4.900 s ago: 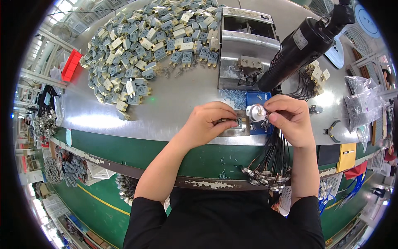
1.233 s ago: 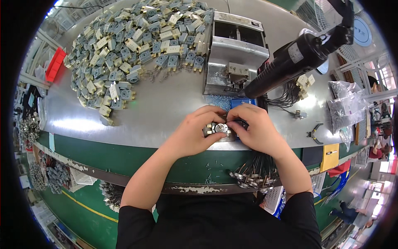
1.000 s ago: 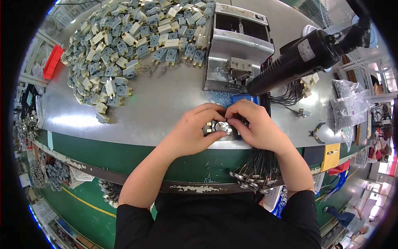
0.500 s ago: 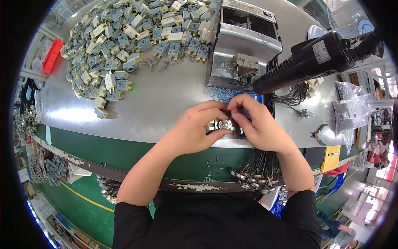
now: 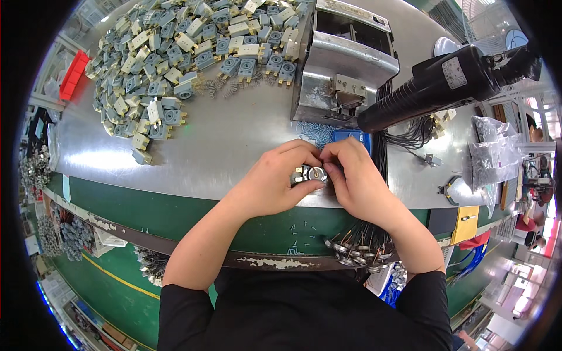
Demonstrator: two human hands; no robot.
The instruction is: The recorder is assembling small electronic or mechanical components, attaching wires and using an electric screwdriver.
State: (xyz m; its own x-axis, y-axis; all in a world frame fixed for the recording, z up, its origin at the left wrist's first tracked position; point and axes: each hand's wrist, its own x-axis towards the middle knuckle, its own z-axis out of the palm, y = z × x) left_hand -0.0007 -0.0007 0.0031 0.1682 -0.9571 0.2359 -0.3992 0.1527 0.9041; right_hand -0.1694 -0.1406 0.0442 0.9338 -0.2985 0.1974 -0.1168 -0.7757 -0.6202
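Over the metal bench near its front edge, my left hand [image 5: 276, 178] is closed around a small switch-like part with a round metal centre [image 5: 317, 174] and brass terminals on its left. The left thumb presses along its near side. My right hand [image 5: 358, 182] is closed too, thumb and forefinger pinched at the far right edge of that part, close to the left fingertips. Whatever lies between those right fingertips is hidden or too small to name. Just beyond the hands are loose small screws [image 5: 316, 133] and a blue tray [image 5: 351, 136].
Many grey and cream switch housings [image 5: 175, 52] are heaped at the far left, with springs [image 5: 225, 88] beside them. A metal fixture [image 5: 345, 64] and a black cylindrical tool [image 5: 433, 88] stand beyond my hands. Wired round metal parts [image 5: 363, 251] hang at the front edge.
My right hand has drawn slightly nearer, and its fingers have straightened a little, uncovering more of the blue tray. The left hand still holds the part in nearly the same place.
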